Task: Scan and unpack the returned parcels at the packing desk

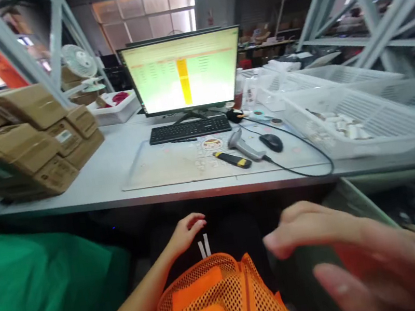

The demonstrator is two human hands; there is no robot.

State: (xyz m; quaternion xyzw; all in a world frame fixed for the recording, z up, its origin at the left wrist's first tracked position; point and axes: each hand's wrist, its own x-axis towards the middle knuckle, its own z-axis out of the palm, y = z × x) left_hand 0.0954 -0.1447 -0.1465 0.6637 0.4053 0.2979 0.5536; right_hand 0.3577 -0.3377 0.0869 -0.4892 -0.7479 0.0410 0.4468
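My left hand (186, 232) rests low on my lap below the table edge, fingers loosely curled and apart, holding nothing. My right hand (349, 254) hovers close to the camera at the lower right, blurred, fingers stretched out and empty. An orange mesh vest (218, 301) covers my chest at the bottom. On the grey table (108, 176) ahead lie a barcode scanner (243, 145), a black mouse (271, 142), a black and yellow box cutter (232, 159) and a black keyboard (189, 129) in front of a lit monitor (184, 72).
Stacked cardboard boxes (20, 140) fill the table's left side. White plastic baskets (346, 112) crowd the right, one with small white items. A green bin or cloth (37, 298) sits at my lower left. A white tray (113, 107), a fan (78, 63) and grey rack beams stand behind.
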